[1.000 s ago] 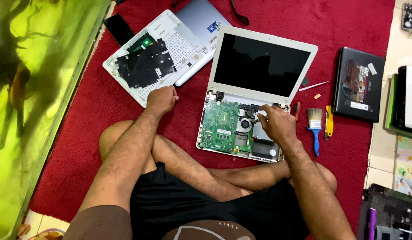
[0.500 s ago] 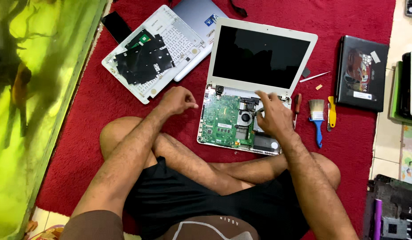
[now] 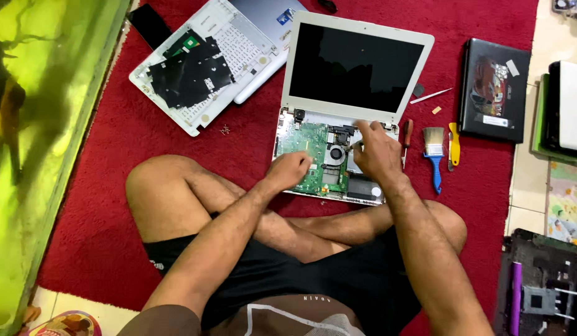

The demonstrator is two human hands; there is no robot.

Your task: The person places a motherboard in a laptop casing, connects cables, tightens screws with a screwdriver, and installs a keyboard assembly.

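Currently:
left hand (image 3: 290, 169): fingers curled, resting on green board (image 3: 308, 149)
right hand (image 3: 374, 152): fingers pinching small tool at fan (image 3: 334, 154)
laptop (image 3: 351, 106): open, under both hands
brush (image 3: 434, 152): just right of right hand

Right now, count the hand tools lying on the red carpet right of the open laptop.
3, side by side: a red-handled screwdriver nearest the laptop, a blue-handled brush next, and a yellow-handled tool farthest right. The right hand may hide others.

Green circuit board (image 3: 310, 155) — red carpet (image 3: 239, 155)
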